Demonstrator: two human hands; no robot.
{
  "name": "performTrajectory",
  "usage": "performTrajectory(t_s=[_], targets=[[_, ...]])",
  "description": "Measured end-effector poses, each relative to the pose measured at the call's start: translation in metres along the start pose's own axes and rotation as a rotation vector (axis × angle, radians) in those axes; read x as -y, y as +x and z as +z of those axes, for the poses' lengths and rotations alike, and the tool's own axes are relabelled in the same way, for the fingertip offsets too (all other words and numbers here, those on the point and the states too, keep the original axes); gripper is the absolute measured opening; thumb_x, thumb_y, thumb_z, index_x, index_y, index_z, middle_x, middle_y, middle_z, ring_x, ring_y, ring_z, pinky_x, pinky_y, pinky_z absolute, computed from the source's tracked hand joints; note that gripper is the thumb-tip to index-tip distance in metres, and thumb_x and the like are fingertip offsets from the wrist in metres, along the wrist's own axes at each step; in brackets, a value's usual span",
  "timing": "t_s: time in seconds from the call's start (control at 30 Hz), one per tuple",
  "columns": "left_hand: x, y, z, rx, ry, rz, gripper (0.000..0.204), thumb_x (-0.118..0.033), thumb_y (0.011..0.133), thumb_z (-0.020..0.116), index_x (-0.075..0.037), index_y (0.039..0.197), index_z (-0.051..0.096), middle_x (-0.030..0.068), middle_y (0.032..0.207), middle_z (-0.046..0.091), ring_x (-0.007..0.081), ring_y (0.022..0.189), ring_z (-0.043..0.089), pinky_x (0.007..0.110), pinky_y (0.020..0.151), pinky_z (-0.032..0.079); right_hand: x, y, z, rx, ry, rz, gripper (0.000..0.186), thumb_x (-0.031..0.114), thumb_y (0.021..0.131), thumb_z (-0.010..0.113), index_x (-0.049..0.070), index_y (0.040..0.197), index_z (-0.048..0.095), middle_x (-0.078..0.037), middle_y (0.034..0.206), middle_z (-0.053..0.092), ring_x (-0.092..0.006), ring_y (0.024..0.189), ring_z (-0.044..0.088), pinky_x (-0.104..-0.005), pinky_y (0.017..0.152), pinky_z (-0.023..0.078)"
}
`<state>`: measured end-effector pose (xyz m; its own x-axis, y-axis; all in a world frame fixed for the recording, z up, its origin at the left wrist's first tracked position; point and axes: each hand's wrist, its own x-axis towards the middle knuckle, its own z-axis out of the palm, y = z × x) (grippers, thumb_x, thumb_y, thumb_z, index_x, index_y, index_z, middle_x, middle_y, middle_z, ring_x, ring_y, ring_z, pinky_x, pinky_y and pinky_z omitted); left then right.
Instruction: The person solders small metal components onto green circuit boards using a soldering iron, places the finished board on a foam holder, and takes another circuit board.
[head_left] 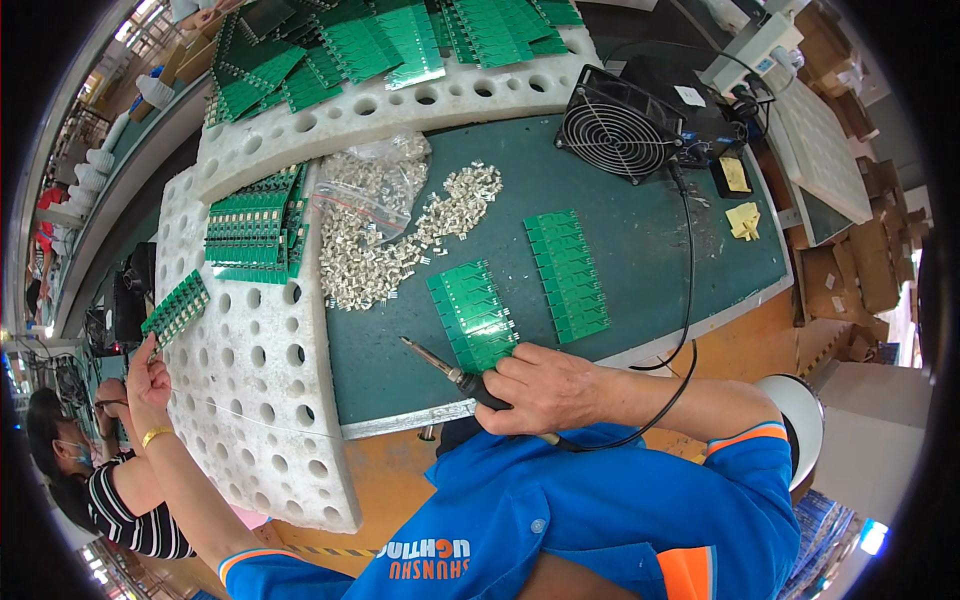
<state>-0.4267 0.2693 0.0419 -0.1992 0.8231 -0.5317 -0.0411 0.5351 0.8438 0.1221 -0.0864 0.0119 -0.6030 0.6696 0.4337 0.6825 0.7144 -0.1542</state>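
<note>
My left hand (149,382) is at the far left, its fingertips at the near corner of a green circuit board panel (178,311) with pale connectors along it. The other fingers are curled, and a thin wire (255,414) runs from this hand across the white foam board (235,400). My right hand (545,390) grips the black handle of a soldering iron (440,366), its tip pointing up and left. Under the iron and the right fingertips lies a bare green panel (474,312). A second bare panel (567,275) lies to its right on the dark green mat.
Loose white connectors (375,265) lie in a heap beside an opened plastic bag (375,180). Finished-looking panels (250,235) are stacked on the foam; many bare panels (370,45) cover foam behind. A black fan (620,130) and yellow sponge (735,175) stand right. A co-worker (110,490) sits left.
</note>
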Motion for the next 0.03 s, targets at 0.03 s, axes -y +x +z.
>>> performTrajectory(t_s=[0.03], targets=[[-0.0007, -0.0010, 0.0004, -0.001, 0.002, 0.001, 0.027, -0.021, 0.078, 0.083, -0.012, 0.076, 0.058, -0.0054, 0.066, 0.052, -0.0002, 0.040, 0.031, 0.016, 0.034, 0.016, 0.0001, -0.0001, 0.0007, -0.002, 0.009, -0.002, 0.013, 0.018, 0.083, 0.060, 0.012, 0.095, 0.058, -0.002, 0.081, 0.053, -0.0159, 0.075, 0.054, -0.0294, 0.063, 0.040]])
